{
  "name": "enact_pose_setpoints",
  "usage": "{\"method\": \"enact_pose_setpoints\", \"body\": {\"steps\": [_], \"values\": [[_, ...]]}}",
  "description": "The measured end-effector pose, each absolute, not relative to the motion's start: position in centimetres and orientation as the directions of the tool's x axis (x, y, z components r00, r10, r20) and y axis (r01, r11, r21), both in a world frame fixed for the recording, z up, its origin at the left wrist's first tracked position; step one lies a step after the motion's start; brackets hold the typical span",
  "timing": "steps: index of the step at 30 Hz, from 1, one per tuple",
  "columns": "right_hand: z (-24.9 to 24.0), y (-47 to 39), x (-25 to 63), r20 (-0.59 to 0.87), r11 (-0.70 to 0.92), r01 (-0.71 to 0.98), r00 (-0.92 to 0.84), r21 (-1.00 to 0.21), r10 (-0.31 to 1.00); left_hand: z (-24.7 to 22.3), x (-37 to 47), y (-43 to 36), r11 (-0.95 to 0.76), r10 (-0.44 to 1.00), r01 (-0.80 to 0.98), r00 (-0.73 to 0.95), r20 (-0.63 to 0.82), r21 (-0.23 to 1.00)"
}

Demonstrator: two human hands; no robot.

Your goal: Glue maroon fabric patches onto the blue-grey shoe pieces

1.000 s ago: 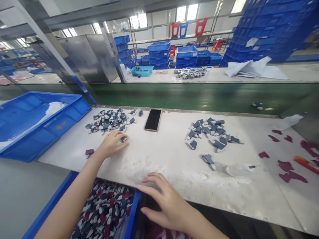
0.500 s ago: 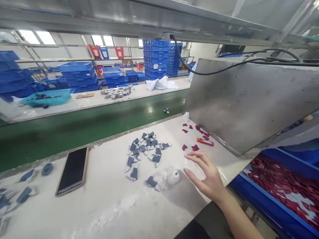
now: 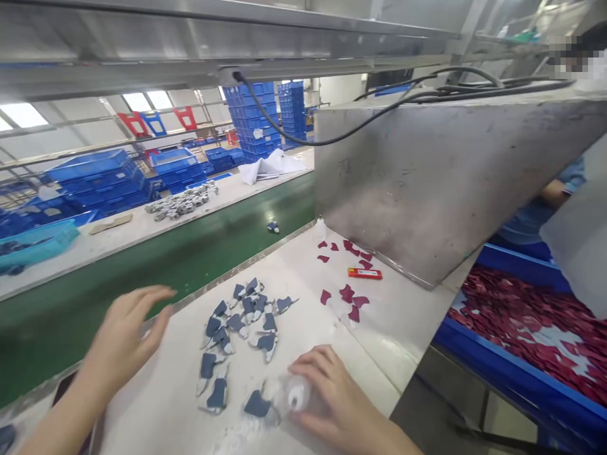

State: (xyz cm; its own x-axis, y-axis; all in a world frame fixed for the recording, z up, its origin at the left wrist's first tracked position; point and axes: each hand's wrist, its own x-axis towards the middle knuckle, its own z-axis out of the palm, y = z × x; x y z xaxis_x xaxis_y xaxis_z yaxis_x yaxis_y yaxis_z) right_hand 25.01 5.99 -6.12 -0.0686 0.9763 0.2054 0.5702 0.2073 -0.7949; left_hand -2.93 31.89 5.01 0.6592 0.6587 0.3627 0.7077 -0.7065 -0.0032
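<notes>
My right hand (image 3: 332,398) curls round a small translucent white squeeze bottle (image 3: 298,395) that lies with its nozzle end toward me, fingers on one side and thumb on the other. Close to its left is a single dark-blue and white piece (image 3: 257,403). Several similar blue and white pieces (image 3: 247,306) are scattered across the worktop (image 3: 165,404). My left hand (image 3: 126,341) hovers over the worktop's far edge, its fingers stretched out and holding nothing. Below the left forearm, a phone (image 3: 65,384) is mostly hidden.
Dark-red pieces (image 3: 347,292) and a red stick-shaped packet (image 3: 365,273) lie near a metal panel (image 3: 403,183). A blue crate (image 3: 478,338) of red pieces stands at the right, near another person's arm (image 3: 554,193). Beyond the worktop runs a green belt (image 3: 227,234).
My left hand has come into view at the left. The right hand has moved down and left onto the bottle. The camera has turned rightward.
</notes>
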Motion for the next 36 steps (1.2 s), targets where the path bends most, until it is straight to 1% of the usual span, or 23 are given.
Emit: {"method": "enact_pose_setpoints", "body": {"steps": [4, 6, 8, 11, 14, 16, 18, 20, 22, 24, 26, 28, 29, 30, 32, 34, 36], "values": [[-6.3, 6.9, 25.2, 0.332, 0.301, 0.535, -0.041, -0.789, 0.943, 3.0, 10.2, 40.0, -0.772, 0.612, 0.631, 0.769, 0.184, -0.072], [-7.0, 7.3, 25.5, 0.4, 0.34, 0.536, -0.005, -0.773, 0.917, 1.8, 15.8, 43.2, -0.774, 0.617, 0.627, 0.778, 0.119, -0.088], [-7.9, 7.6, 25.5, 0.452, 0.365, 0.546, 0.029, -0.754, 0.891, 0.7, 19.4, 45.3, -0.761, 0.637, 0.642, 0.767, 0.078, -0.09], [-8.8, 7.8, 25.3, 0.449, 0.342, 0.53, 0.083, -0.776, 0.89, -0.5, 21.7, 46.8, -0.741, 0.668, 0.668, 0.744, 0.029, -0.074], [-8.7, 7.7, 25.1, 0.375, 0.263, 0.499, 0.138, -0.826, 0.917, -1.2, 21.8, 47.1, -0.722, 0.69, 0.688, 0.724, -0.008, -0.066], [-8.4, 7.5, 25.1, 0.35, 0.238, 0.503, 0.139, -0.831, 0.926, -1.2, 21.2, 46.9, -0.708, 0.706, 0.703, 0.708, -0.014, -0.068], [-8.0, 7.3, 25.2, 0.365, 0.247, 0.525, 0.134, -0.814, 0.921, -0.9, 20.4, 46.0, -0.701, 0.712, 0.71, 0.702, 0.0, -0.062], [-7.7, 7.1, 25.3, 0.394, 0.259, 0.547, 0.143, -0.796, 0.908, -0.2, 19.0, 44.4, -0.709, 0.702, 0.704, 0.71, 0.049, -0.043], [-7.4, 6.8, 25.4, 0.409, 0.249, 0.554, 0.184, -0.795, 0.894, 0.8, 16.9, 41.9, -0.716, 0.689, 0.698, 0.71, 0.142, -0.018], [-7.3, 6.6, 25.3, 0.406, 0.221, 0.537, 0.252, -0.814, 0.878, 1.9, 13.9, 38.3, -0.709, 0.687, 0.705, 0.685, 0.242, 0.015], [-7.4, 6.4, 25.2, 0.379, 0.18, 0.493, 0.34, -0.851, 0.861, 2.6, 9.9, 33.7, -0.691, 0.703, 0.72, 0.648, 0.293, 0.065], [-7.5, 6.2, 25.2, 0.327, 0.143, 0.414, 0.417, -0.899, 0.848, 2.4, 5.3, 28.1, -0.664, 0.738, 0.733, 0.61, 0.289, 0.147], [-7.5, 6.1, 25.3, 0.302, 0.137, 0.367, 0.441, -0.92, 0.845, 2.0, 3.0, 25.0, -0.629, 0.777, 0.728, 0.569, 0.271, 0.273], [-7.5, 6.1, 25.4, 0.283, 0.14, 0.32, 0.46, -0.937, 0.842, 1.3, 1.0, 21.8, -0.583, 0.813, 0.725, 0.525, 0.253, 0.368], [-7.3, 5.9, 25.9, 0.271, 0.167, 0.248, 0.48, -0.954, 0.834, -0.8, -2.4, 15.6, -0.491, 0.868, 0.722, 0.456, 0.199, 0.488], [-7.0, 5.6, 26.2, 0.265, 0.18, 0.211, 0.504, -0.961, 0.822, -3.1, -4.2, 10.5, -0.331, 0.938, 0.745, 0.326, 0.117, 0.579], [-6.7, 5.2, 26.0, 0.209, 0.179, 0.108, 0.505, -0.978, 0.837, -5.0, -4.8, 6.9, -0.256, 0.96, 0.753, 0.273, 0.066, 0.606]]}}
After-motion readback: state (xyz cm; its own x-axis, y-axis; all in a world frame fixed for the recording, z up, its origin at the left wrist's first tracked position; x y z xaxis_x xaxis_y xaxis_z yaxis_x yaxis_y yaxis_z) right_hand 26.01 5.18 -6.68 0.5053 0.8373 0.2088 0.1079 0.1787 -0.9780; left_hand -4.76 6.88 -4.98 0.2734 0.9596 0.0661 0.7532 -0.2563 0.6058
